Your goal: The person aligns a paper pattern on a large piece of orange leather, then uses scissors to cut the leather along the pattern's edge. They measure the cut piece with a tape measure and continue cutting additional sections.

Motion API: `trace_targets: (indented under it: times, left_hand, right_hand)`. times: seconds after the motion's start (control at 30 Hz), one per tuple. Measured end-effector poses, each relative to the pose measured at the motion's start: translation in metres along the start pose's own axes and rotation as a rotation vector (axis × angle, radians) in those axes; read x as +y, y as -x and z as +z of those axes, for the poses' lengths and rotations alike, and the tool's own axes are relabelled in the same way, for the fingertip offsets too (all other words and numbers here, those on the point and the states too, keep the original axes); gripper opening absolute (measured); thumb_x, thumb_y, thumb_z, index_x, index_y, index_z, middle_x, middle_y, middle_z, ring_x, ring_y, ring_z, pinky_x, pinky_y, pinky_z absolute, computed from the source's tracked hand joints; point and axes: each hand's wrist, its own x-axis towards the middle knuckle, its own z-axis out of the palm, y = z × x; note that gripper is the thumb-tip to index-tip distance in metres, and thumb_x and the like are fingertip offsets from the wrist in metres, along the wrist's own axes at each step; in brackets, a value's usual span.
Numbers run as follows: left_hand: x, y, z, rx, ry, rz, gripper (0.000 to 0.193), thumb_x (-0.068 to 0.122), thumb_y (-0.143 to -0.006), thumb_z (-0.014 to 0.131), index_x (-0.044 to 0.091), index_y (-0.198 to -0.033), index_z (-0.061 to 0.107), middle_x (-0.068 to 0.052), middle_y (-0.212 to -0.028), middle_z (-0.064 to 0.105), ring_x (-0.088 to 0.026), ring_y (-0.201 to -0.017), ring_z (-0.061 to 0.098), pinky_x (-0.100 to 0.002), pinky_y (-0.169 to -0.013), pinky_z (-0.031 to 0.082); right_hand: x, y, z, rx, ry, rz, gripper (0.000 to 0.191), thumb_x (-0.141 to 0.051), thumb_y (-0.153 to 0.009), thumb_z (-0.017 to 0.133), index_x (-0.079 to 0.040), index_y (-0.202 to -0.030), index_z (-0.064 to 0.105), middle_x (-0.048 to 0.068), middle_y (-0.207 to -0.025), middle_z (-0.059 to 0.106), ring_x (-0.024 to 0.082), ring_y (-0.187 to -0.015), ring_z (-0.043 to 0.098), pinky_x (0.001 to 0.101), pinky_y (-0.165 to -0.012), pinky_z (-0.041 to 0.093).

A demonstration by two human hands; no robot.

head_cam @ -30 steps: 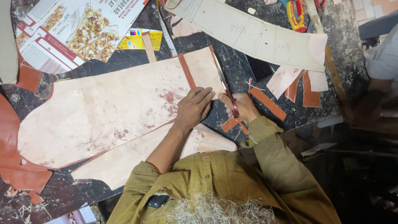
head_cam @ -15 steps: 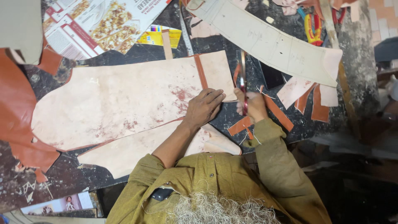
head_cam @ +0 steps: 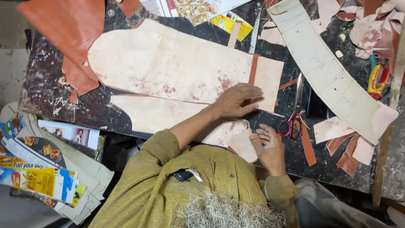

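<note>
i see the left hand spread flat, palm down, pressing on the large pale leather sheet near its right end, fingers lying across a narrow brown strip set crosswise there. the right hand is loosely open just off the table edge, fingers half curled beside a small pale offcut; whether it pinches that piece i cannot tell. red-handled scissors lie free just right of it (blades pointing away from the person). the sheet lies flat on the dark table, its long axis left to right, rounded end left, square end right. i judge it light, limp and easily creased, not fragile; best held pinned by a flat palm, or lifted at the square right edge.
</note>
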Motion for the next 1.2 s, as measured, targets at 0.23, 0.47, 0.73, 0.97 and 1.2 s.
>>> trace_targets:
  times: [0.23, 0.47, 0.73, 0.97, 1.2]
  left_hand:
    - [-0.001, 0.132, -0.093, 0.334, -0.199, -0.446, 0.019, 0.022, -0.099, 0.060, 0.015, -0.097, 0.077, -0.003, -0.104, 0.078, -0.019, -0.099, 0.071, -0.037, -0.089, 0.056]
    - [0.005, 0.278, -0.211, 0.571, -0.683, -0.994, 0.041, 0.024, -0.090, 0.079, 0.005, -0.125, 0.070, -0.018, -0.131, 0.057, -0.037, -0.125, 0.051, -0.047, -0.108, 0.040]
    - [-0.010, 0.278, -0.223, 0.431, -0.687, -1.203, 0.086, 0.042, -0.073, 0.094, 0.002, -0.140, 0.058, -0.020, -0.134, 0.045, -0.045, -0.116, 0.043, -0.055, -0.093, 0.042]
    - [-0.014, 0.275, -0.219, 0.389, -0.566, -1.175, 0.048, 0.024, -0.079, 0.088, 0.011, -0.123, 0.075, -0.011, -0.134, 0.053, -0.040, -0.121, 0.047, -0.050, -0.096, 0.044]
    - [-0.020, 0.274, -0.210, 0.341, -0.626, -1.074, 0.026, 0.019, -0.086, 0.082, 0.005, -0.107, 0.074, -0.014, -0.129, 0.057, -0.040, -0.116, 0.050, -0.049, -0.096, 0.044]
  right_hand:
    - [-0.018, 0.003, 0.038, 0.151, 0.634, -0.158, 0.064, -0.038, -0.081, 0.083, -0.001, -0.128, 0.060, 0.023, -0.120, 0.067, 0.040, -0.109, 0.063, 0.0488, -0.089, 0.050]
    - [-0.029, 0.022, 0.028, 0.285, 0.619, -0.378, 0.074, -0.031, -0.080, 0.083, 0.001, -0.140, 0.054, 0.020, -0.131, 0.056, 0.039, -0.121, 0.054, 0.0511, -0.098, 0.045]
    - [-0.008, 0.031, 0.033, 0.183, 0.637, -0.487, 0.068, -0.017, -0.077, 0.084, -0.005, -0.138, 0.057, 0.019, -0.132, 0.052, 0.039, -0.124, 0.052, 0.0488, -0.104, 0.046]
    - [0.047, 0.014, 0.000, 0.308, 0.227, -0.146, 0.052, -0.010, -0.095, 0.067, 0.003, -0.143, 0.052, 0.025, -0.133, 0.064, 0.036, -0.125, 0.066, 0.0423, -0.105, 0.051]
    - [0.034, 0.020, 0.004, 0.371, 0.204, -0.142, 0.071, -0.022, -0.086, 0.078, 0.006, -0.144, 0.047, 0.025, -0.132, 0.063, 0.037, -0.122, 0.063, 0.0416, -0.103, 0.049]
